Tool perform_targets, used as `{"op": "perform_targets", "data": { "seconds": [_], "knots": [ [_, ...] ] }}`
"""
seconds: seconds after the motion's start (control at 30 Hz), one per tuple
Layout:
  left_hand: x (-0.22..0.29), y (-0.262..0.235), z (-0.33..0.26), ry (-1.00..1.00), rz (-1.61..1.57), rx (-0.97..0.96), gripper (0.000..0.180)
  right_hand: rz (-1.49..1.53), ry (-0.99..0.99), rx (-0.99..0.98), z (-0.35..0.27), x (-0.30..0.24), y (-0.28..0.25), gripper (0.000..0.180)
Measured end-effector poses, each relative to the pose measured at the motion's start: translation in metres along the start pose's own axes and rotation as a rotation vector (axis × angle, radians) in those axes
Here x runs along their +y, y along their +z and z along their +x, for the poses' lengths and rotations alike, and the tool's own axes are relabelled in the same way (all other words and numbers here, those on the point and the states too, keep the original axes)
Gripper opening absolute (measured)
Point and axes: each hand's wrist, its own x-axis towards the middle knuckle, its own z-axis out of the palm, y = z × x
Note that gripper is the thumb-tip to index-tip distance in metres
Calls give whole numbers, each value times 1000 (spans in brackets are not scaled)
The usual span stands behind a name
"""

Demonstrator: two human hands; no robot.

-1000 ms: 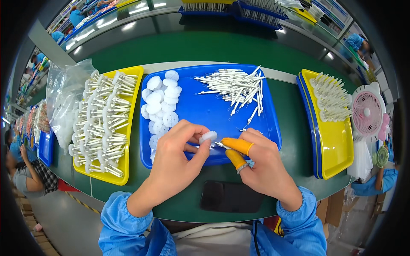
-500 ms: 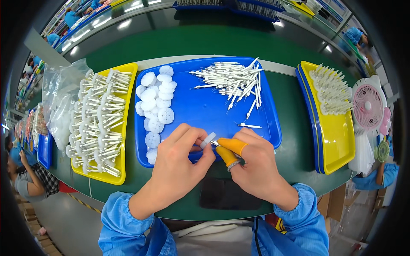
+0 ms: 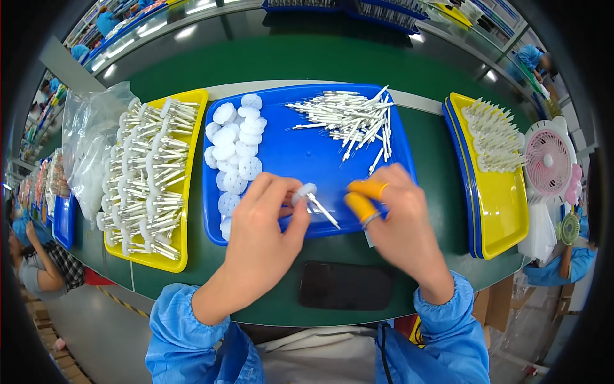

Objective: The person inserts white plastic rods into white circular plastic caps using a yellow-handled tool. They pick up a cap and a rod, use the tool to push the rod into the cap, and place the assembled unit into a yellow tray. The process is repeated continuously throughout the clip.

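Observation:
My left hand (image 3: 265,214) pinches a white round disc (image 3: 303,192) edge-on between thumb and fingers. A thin white stick with a metallic section (image 3: 324,212) is lodged in that disc and slants down toward the right. Yellow covers sit on the thumb and forefinger of my right hand (image 3: 393,208), which is apart from the disc. Its two covered fingertips stand a little apart with nothing visible between them, and motion blurs them slightly. Both hands are over the near part of a blue tray (image 3: 307,153). White discs (image 3: 225,150) line its left side; a heap of white sticks (image 3: 358,115) lies at its far right.
Left stands a yellow tray (image 3: 184,217) of discs full of sticks, beside a clear plastic bag (image 3: 89,147). Right are stacked trays, a yellow one (image 3: 502,217) on top, and a pink fan (image 3: 550,157). A dark phone-like slab (image 3: 345,286) lies near the table's front edge.
My right hand has let go of the stick at the disc and moved up and right, its fingertips parting. The left hand has shifted slightly left and up, still pinching the disc.

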Motion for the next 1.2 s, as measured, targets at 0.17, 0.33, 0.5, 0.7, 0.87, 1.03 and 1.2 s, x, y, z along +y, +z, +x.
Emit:
{"op": "perform_targets", "data": {
  "seconds": [0.17,0.33,0.5,0.7,0.87,1.03,1.2],
  "knots": [
    [-3,-8,6,3,-43,-61,13,-327,84,-118,-5,25,-12,26],
    [-3,-6,3,-24,-112,-97,12,119,172,-184,0,-9,-16,36],
    [3,-7,3,-64,-134,-169,12,128,-69,-250,-5,-15,-12,53],
    [1,-9,4,-197,-270,-235,12,35,-156,-167,-6,-12,-6,48],
    [-2,-15,9,-235,-246,-209,11,131,-105,-137,-7,-12,-7,46],
    [-1,-8,6,-23,-146,-137,12,179,-64,-223,-5,-18,-13,45],
    [-1,-4,4,43,-84,-112,15,102,-67,-232,-5,-9,-10,45]
  ]
}}
